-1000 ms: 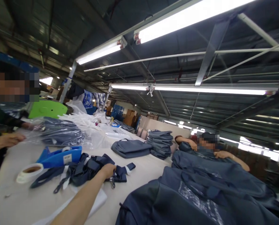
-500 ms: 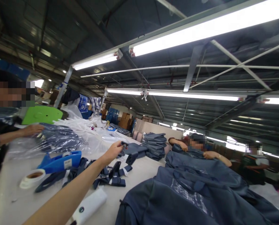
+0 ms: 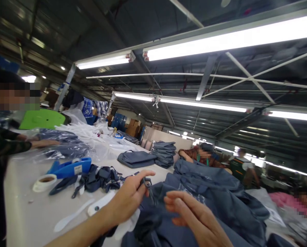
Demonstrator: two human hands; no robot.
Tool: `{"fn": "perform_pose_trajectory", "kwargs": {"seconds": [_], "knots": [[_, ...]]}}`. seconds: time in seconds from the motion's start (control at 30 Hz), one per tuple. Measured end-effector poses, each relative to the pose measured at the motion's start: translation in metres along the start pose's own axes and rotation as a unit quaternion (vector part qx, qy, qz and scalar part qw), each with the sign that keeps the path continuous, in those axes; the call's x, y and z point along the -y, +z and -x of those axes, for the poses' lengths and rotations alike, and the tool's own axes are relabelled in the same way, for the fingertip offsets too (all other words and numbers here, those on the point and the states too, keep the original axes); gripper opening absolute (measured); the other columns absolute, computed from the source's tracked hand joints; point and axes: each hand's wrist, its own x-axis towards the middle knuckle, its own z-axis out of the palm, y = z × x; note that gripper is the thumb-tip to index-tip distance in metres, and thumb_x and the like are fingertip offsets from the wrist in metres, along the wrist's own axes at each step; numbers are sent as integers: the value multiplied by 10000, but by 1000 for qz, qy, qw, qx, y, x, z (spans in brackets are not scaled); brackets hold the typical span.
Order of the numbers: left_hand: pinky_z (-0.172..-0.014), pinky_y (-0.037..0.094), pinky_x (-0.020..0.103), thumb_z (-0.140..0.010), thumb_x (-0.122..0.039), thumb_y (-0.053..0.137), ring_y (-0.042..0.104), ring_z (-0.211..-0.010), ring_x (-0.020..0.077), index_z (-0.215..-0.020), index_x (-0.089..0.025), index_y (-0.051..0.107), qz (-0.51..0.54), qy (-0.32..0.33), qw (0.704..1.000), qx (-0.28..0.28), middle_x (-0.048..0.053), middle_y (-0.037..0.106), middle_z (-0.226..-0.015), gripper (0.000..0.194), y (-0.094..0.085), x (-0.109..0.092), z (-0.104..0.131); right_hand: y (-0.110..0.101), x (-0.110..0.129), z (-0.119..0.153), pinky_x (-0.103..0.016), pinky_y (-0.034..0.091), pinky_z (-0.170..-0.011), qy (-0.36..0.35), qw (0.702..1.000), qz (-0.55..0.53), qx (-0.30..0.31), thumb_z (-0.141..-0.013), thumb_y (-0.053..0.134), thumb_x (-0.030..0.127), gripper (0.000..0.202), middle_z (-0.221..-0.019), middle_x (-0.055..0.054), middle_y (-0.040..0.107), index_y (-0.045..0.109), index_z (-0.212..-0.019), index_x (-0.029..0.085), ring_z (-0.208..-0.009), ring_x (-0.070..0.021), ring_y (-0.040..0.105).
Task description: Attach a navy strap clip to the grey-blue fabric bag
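1. Over the blue bag pile point(image 3: 207, 192), left hand point(image 3: 129, 197) pinches a metal strap clip point(image 3: 148, 183), hanging lengthwise toward 6 o'clock.
2. Right hand point(image 3: 192, 216), fingers spread and empty, sits at 4 o'clock of the clip, near.

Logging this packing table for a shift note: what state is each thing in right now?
left hand: pinching a metal clip
right hand: open, holding nothing
metal clip: held above the blue bag
blue bag: lying crumpled
straps: heaped loose
tape roll: lying flat
folded bags: stacked
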Motion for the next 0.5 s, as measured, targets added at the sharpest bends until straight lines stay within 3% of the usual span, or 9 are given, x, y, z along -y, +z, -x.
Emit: {"fn": "perform_pose_trajectory", "kwargs": {"seconds": [0.07, 0.13, 0.23, 0.3, 0.4, 0.5], "knots": [[-762, 477, 255, -916, -357, 381, 611, -794, 152, -1233, -190, 599, -63, 32, 997, -29, 30, 649, -844, 420, 8, -3, 14, 19, -1, -13, -411, 546, -826, -2, 999, -6, 35, -722, 546, 883, 810, -1062, -132, 670, 672, -1113, 185, -1074, -353, 606], [-947, 455, 283, -923, -354, 350, 619, -1027, 192, -1217, -190, 617, -74, 49, 995, -37, 62, 682, -978, 430, 15, -2, 22, 36, -5, -21, -372, 517, -755, -11, 997, -15, 78, -767, 543, 815, 709, -950, -112, 680, 677, -1007, 161, -955, -321, 630], [-1041, 426, 310, -921, -381, 325, 584, -1174, 222, -1259, -182, 593, -88, 34, 995, -39, 102, 656, -1229, 476, 19, 9, 27, 51, -12, -24, -351, 462, -730, -39, 992, -37, 112, -793, 582, 668, 529, -810, -97, 680, 654, -796, 144, -800, -272, 619], [-1083, 397, 326, -910, -378, 328, 558, -1223, 229, -1248, -188, 598, -106, 27, 993, -36, 104, 613, -1327, 472, 16, 16, 29, 51, -14, -25, -346, 452, -739, -30, 992, -50, 113, -772, 601, 636, 492, -804, -102, 685, 634, -758, 146, -799, -267, 620], [-1013, 425, 306, -810, -250, 424, 581, -1120, 204, -1134, -227, 627, -79, 9, 997, 0, 47, 667, -1175, 383, 5, 20, 33, 41, -11, -29, -338, 477, -734, -13, 992, -52, 116, -753, 604, 640, 484, -800, -104, 693, 609, -768, 156, -811, -271, 645], [-764, 459, 236, -644, -165, 517, 574, -877, 150, -1042, -222, 579, 74, -57, 990, 108, -20, 646, -918, 408, -6, 18, 32, 31, -4, -38, -324, 499, -680, -50, 991, 1, 123, -797, 575, 549, 384, -727, -84, 694, 597, -737, 171, -714, -242, 654]]}}
